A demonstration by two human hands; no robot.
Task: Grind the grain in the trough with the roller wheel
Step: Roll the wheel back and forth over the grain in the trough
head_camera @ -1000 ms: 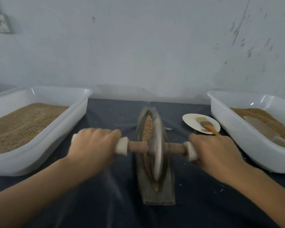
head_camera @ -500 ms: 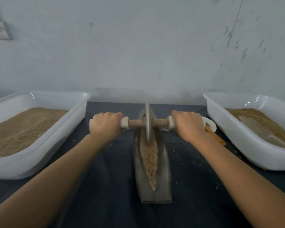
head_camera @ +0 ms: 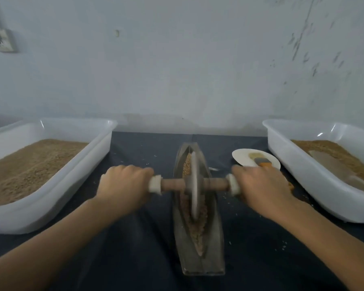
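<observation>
Rolled back toward me, the roller wheel (head_camera: 194, 185) sits mid-trough (head_camera: 198, 259) on the grain (head_camera: 198, 234), between my left hand (head_camera: 124, 185) and right hand (head_camera: 261, 190), both clenched round its axle ends.

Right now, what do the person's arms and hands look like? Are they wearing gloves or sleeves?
No gloves and no sleeves show. The left hand and the right hand are both bare, and both forearms are bare all the way to the bottom edge of the picture. I see no watch, ring, bracelet or marking on them, though the hands are a little blurred.
</observation>
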